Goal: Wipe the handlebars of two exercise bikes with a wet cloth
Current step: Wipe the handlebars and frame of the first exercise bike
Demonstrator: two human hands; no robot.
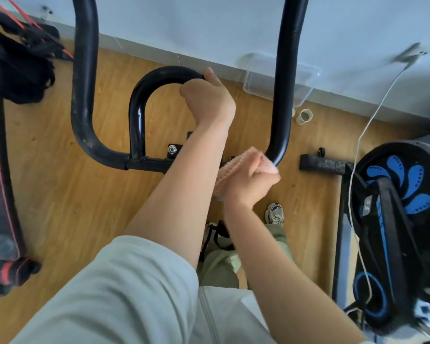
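Note:
The black handlebars (pixel 83 95) of the bike in front of me fill the upper half of the head view: a wide outer U and a smaller inner loop (pixel 144 95). My left hand (pixel 209 98) grips the top right end of the inner loop. My right hand (pixel 248 184) is closed around a pale pink cloth (pixel 236 165) and presses it against the lower bend of the right outer bar (pixel 282 95). A second exercise bike (pixel 397 214), black with blue petal marks, stands at the right; its handlebars are hidden.
A white cable (pixel 365 125) runs from a wall socket down across the second bike. A clear plastic tub (pixel 281 78) and a small cup (pixel 304 116) sit by the wall. Black and red gear (pixel 3 155) lies on the wooden floor at left. My shoe (pixel 274 213) is below the bars.

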